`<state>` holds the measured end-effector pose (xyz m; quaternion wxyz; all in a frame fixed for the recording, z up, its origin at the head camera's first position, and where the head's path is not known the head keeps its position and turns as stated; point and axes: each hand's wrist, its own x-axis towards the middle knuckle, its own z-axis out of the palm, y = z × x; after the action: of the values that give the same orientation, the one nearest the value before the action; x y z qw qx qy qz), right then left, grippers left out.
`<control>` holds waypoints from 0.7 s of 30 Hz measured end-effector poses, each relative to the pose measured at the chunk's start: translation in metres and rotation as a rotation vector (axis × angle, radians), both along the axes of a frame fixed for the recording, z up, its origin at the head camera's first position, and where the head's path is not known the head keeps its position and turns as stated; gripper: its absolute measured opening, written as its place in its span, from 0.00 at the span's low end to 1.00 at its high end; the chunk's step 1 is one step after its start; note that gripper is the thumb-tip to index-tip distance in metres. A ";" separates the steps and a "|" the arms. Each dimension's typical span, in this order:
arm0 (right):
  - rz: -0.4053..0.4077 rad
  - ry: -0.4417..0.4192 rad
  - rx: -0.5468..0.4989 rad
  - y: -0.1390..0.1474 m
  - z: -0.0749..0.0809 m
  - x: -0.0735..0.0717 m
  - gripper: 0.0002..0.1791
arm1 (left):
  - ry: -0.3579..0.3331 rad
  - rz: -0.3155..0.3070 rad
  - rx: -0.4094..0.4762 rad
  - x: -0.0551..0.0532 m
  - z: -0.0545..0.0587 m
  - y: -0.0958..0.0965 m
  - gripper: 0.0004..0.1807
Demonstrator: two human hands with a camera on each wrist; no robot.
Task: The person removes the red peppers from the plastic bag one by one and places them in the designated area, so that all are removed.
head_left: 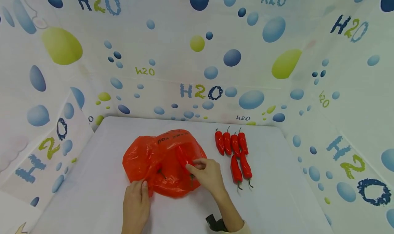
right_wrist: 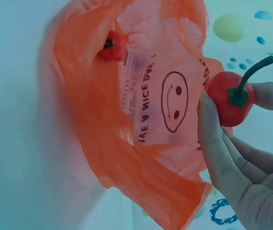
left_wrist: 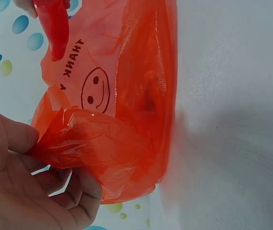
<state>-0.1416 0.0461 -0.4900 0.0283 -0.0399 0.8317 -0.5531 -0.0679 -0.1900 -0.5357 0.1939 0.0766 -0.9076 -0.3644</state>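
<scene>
A thin orange-red plastic bag point(head_left: 138, 159) lies with its mouth spread open on the white table; a smiley face and lettering show on it in both wrist views. My left hand point(head_left: 135, 203) pinches the bag's near rim between thumb and fingers. Over the opening, my right hand point(head_left: 209, 176) holds a glossy red chili pepper point(head_left: 181, 155) between thumb and fingers, near its green-stemmed end point(right_wrist: 239, 96). The held pepper's pointed tip point(left_wrist: 57, 50) faces away from the hand. Inside the bag sits another red pepper point(right_wrist: 115, 46), partly hidden by the plastic.
Right of the bag, several red peppers lie side by side in a row point(head_left: 227, 143), with two more peppers point(head_left: 236, 170) just in front. A black device point(head_left: 216, 223) sits at the right wrist. A curtain point(head_left: 172, 49) with blue and green spots surrounds the white table point(head_left: 277, 193).
</scene>
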 end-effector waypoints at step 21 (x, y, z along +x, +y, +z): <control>-0.146 -0.002 -0.119 0.025 0.004 0.016 0.26 | -0.139 -0.024 0.036 -0.003 -0.002 0.000 0.21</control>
<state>-0.1252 0.0711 -0.4865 -0.0136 0.0198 0.7980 -0.6021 -0.0704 -0.1905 -0.5374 0.1245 0.0944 -0.9131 -0.3767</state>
